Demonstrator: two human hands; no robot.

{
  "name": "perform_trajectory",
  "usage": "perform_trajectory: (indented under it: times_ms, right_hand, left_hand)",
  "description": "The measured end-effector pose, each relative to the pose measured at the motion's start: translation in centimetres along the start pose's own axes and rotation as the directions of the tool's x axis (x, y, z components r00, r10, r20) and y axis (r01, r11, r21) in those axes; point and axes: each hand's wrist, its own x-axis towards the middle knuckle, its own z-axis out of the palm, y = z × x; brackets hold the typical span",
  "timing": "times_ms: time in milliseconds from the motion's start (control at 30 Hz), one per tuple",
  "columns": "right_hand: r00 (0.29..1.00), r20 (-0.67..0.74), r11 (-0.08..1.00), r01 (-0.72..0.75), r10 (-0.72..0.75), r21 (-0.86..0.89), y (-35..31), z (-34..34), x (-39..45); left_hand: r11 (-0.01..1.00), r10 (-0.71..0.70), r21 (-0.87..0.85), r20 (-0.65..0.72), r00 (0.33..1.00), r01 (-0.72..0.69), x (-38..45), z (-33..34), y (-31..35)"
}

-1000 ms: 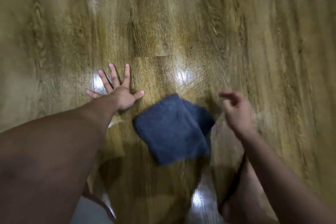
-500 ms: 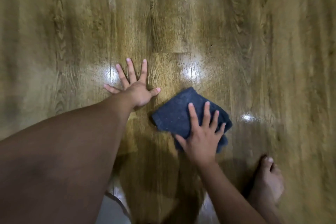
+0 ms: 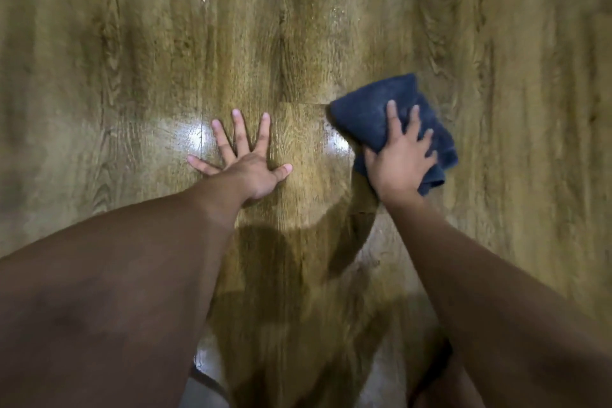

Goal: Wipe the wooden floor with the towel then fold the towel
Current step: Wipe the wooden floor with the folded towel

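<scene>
The view looks straight down on a floor [image 3: 298,26] of wood-grain planks running away from the person, with bright glare patches on the boards near the hands. The left hand [image 3: 246,161] lies flat on the floor, palm down, all five fingers straight and spread wide, thumb pointing toward the right, holding nothing; its forearm fills the lower left of the picture. To its right, well apart from it, the right hand [image 3: 402,161] presses down on the towel [image 3: 371,113], a dark blue cloth bunched into a rough folded pad that lies on the floor right of centre. This hand's fingers [image 3: 394,119] are straight and slightly splayed over the top of the cloth, the palm resting on its near edge; the grip is an open, flat press and not a pinch or a curl round the fabric. The towel sticks out beyond the fingertips on the far side and past the hand on the right, where its loose folds hang in a rounded lump. Its left corner touches the seam where two planks meet. A dark shadow of the person spreads over the boards between the two forearms, and the picture is a little blurred around the towel.
</scene>
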Motion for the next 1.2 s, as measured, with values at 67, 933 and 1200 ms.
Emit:
perform_trajectory:
  times_ms: [67,933,1200]
  right_hand:
    - [0.976,0.077,0.977,0.209,-0.205,-0.05,-0.2,0.0,-3.7]
    - [0.992,0.101,0.997,0.076,-0.078,0.026,-6.4,-0.8,4.7]
    - [0.966,0.005,0.966,0.257,-0.257,-0.032,-3.9,0.8,-5.2]
  left_hand:
    - [0.999,-0.005,-0.033,-0.03,1.0,0.004,0.2,0.2,0.0]
    - [0.995,0.001,-0.099,-0.158,0.987,-0.017,1.9,1.3,-0.6]
    - [0.993,-0.022,-0.119,-0.186,0.982,-0.001,1.8,1.4,-0.2]
